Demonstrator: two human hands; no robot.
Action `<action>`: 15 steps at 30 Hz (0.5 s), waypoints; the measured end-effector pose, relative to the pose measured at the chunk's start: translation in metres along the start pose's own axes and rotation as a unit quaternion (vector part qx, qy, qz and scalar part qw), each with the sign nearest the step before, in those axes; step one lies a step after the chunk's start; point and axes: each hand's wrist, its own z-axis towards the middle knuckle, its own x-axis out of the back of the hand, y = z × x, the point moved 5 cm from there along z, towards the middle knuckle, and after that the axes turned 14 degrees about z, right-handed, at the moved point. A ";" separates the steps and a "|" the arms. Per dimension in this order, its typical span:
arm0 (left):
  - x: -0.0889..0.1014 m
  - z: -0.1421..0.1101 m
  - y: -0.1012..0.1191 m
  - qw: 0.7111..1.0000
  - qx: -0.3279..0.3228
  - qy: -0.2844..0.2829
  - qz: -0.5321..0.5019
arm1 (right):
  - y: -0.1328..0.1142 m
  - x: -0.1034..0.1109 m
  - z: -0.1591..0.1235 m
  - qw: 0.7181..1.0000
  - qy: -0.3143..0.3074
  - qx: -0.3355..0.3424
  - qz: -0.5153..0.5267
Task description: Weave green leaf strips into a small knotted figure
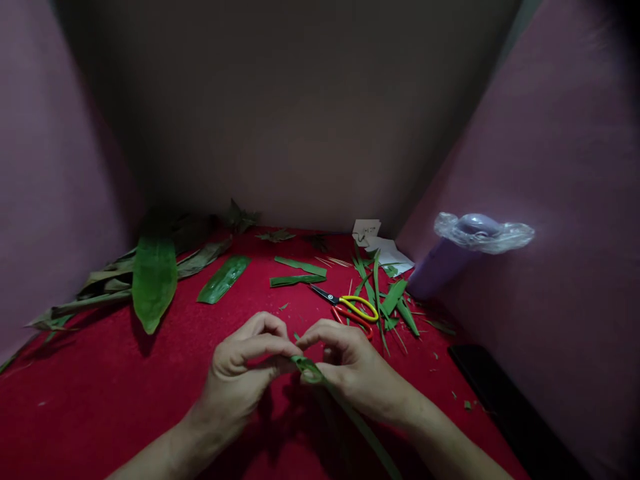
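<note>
Both hands meet low in the middle, above the red cloth. My left hand (pixel 247 363) pinches one end of a long green leaf strip (pixel 360 423), thumb and forefinger pressed together. From the other side my right hand (pixel 355 367) grips the same strip, its thumb against a folded or looped part. The strip's tail runs down past the right wrist to the lower edge of the view. Just beyond the right hand lie scissors (pixel 350 309) with one yellow and one red handle, their blades pointing away to the left.
Cut leaf pieces (pixel 223 279) and a broad leaf (pixel 154 283) lie left. Leaf scraps (pixel 395 297), thin sticks (pixel 333 261) and white paper (pixel 390 253) lie right. A purple container topped with clear plastic (pixel 445 267) stands by the right wall, near a black flat object (pixel 500 400).
</note>
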 end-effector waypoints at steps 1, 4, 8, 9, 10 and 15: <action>0.001 -0.002 0.004 0.999 -0.045 0.001 0.016 | -0.006 0.000 -0.001 0.999 0.006 0.043 -0.031; 0.002 -0.009 0.015 0.980 -0.178 0.017 0.084 | -0.018 -0.001 -0.007 0.984 0.017 0.148 -0.094; 0.002 -0.016 0.026 0.938 -0.281 0.043 0.198 | -0.027 0.000 -0.014 0.960 0.049 0.247 -0.118; 0.002 -0.016 0.029 0.929 -0.293 0.053 0.221 | -0.028 0.000 -0.015 0.956 0.059 0.262 -0.115; 0.003 -0.017 0.031 0.921 -0.302 0.065 0.238 | -0.029 0.001 -0.016 0.954 0.069 0.271 -0.112; 0.005 -0.013 0.040 0.922 -0.302 0.062 0.236 | -0.030 0.002 -0.017 0.943 0.107 0.293 -0.116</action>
